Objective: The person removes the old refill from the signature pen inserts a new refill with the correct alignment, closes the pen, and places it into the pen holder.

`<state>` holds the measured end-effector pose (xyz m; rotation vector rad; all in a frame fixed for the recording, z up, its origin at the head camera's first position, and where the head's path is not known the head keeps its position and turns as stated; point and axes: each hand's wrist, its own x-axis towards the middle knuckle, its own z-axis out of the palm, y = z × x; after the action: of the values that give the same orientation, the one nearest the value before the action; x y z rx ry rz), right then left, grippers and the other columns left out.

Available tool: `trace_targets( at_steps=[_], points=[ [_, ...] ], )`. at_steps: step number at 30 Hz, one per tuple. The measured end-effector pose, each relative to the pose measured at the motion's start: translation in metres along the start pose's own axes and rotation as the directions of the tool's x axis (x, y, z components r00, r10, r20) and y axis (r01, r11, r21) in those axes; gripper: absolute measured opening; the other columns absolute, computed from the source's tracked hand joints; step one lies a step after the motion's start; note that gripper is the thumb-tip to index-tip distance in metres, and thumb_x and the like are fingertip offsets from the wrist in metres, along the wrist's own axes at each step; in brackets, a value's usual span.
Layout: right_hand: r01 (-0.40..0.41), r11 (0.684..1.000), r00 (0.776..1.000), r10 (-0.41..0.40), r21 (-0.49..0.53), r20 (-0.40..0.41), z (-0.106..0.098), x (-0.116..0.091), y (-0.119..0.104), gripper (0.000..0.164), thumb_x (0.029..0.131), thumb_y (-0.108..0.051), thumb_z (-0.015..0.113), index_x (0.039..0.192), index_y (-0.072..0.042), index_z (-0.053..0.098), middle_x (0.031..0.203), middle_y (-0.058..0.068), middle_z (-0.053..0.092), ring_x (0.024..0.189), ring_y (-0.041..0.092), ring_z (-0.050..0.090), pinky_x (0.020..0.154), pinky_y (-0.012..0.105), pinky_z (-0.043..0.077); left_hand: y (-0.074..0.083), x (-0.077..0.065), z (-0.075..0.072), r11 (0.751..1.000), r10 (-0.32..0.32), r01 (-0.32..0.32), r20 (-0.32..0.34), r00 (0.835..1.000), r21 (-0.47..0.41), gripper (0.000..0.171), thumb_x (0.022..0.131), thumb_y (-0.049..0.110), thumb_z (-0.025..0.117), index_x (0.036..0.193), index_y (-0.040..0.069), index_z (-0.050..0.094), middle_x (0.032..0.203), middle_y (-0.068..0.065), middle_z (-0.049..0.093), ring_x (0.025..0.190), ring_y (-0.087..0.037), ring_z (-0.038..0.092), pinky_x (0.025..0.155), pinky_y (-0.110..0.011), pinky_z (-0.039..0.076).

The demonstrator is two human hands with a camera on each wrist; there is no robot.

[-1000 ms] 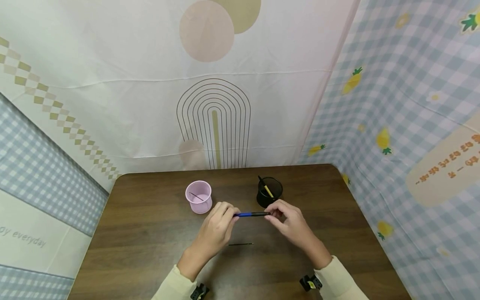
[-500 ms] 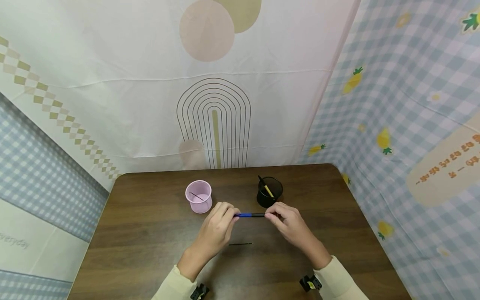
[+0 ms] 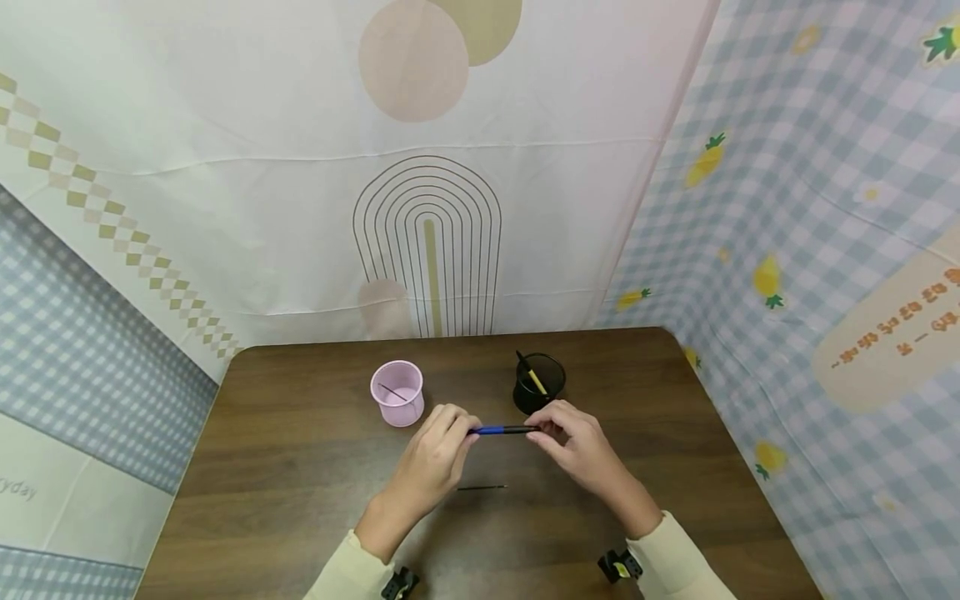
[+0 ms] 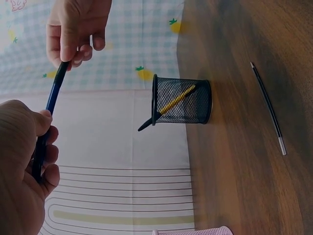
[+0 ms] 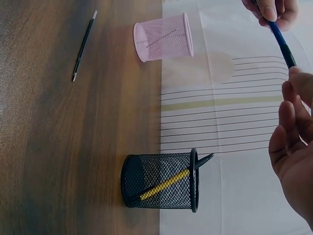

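Observation:
Both hands hold a blue pen (image 3: 491, 430) with a black front section level above the table. My left hand (image 3: 437, 450) grips its blue barrel, the fingers wrapped around it in the left wrist view. With thumb and fingertips, my right hand (image 3: 573, 442) pinches the black end, whose tip is hidden by the fingers. Below the pen, a thin dark pen refill (image 4: 268, 105) with a pale end lies on the table. Behind the right hand stands a black mesh pen cup (image 5: 161, 161) with a yellow and black pen (image 5: 166, 184) leaning in it.
A pink mesh cup (image 3: 396, 414) stands at the back left of the wooden table (image 3: 285, 467), with a thin dark stick-like piece (image 5: 164, 37) inside. Patterned cloths hang behind and to the right. A small black device sits at each wrist.
My right fingers shift slightly on the pen's black end, sliding a little off it to the right and then back left. The left hand and the pen stay nearly still.

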<state>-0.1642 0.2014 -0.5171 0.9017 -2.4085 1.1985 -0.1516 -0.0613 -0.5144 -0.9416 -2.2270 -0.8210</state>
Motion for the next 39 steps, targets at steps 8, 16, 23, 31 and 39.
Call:
trace_targets(
  at_steps=[8,16,23,31,39],
  points=[
    [0.007,1.000,1.000,-0.007,-0.002,0.006,-0.0004,-0.0013,0.0007,0.017,0.089,-0.006,0.079,0.099,-0.019,0.075,0.091,-0.006,0.069,0.079,0.004,0.056,0.064,0.016,0.051,0.0019,-0.0009,0.0020,1.000,0.012,-0.012,-0.011,1.000,-0.010,0.009,0.092,0.002,0.070,0.101,0.003,0.069,0.096,-0.003,0.062,0.089,-0.018,0.059,0.077,-0.027,0.052],
    [-0.032,0.999,0.999,0.033,-0.027,0.026,0.0022,-0.0027,0.0019,0.004,0.097,-0.018,0.072,0.097,-0.015,0.075,0.088,-0.010,0.067,0.076,0.002,0.050,0.059,0.019,0.047,0.0030,-0.0001,0.0033,1.000,0.020,-0.020,-0.029,0.999,0.006,0.007,0.093,0.003,0.069,0.099,0.003,0.069,0.095,-0.003,0.063,0.088,-0.018,0.060,0.077,-0.027,0.052],
    [-0.105,0.994,0.994,0.106,-0.007,0.036,0.0038,-0.0024,-0.0015,0.017,0.094,-0.010,0.074,0.106,-0.020,0.072,0.092,-0.010,0.064,0.076,0.001,0.055,0.062,0.021,0.050,0.0021,-0.0012,0.0051,1.000,-0.005,0.004,-0.023,1.000,-0.011,0.008,0.094,0.003,0.069,0.102,0.004,0.067,0.097,-0.003,0.063,0.091,-0.018,0.060,0.080,-0.027,0.053],
    [-0.072,0.997,0.997,0.071,0.011,0.023,0.0050,0.0005,-0.0023,0.027,0.089,-0.006,0.079,0.112,-0.017,0.072,0.102,-0.006,0.069,0.082,0.004,0.059,0.069,0.022,0.052,0.0020,-0.0012,0.0060,0.999,-0.029,0.028,-0.016,0.999,-0.029,0.008,0.094,0.003,0.069,0.102,0.005,0.067,0.096,-0.002,0.062,0.091,-0.018,0.060,0.081,-0.028,0.052],
    [-0.042,0.999,0.999,0.042,0.008,-0.008,0.0051,-0.0005,-0.0024,0.020,0.085,-0.004,0.081,0.100,-0.017,0.076,0.095,-0.006,0.072,0.078,0.003,0.061,0.063,0.017,0.051,0.0020,-0.0009,0.0055,0.999,-0.022,0.021,-0.023,0.999,-0.034,0.007,0.094,0.002,0.068,0.100,0.005,0.067,0.095,-0.002,0.063,0.090,-0.018,0.060,0.080,-0.027,0.052]
  ],
)
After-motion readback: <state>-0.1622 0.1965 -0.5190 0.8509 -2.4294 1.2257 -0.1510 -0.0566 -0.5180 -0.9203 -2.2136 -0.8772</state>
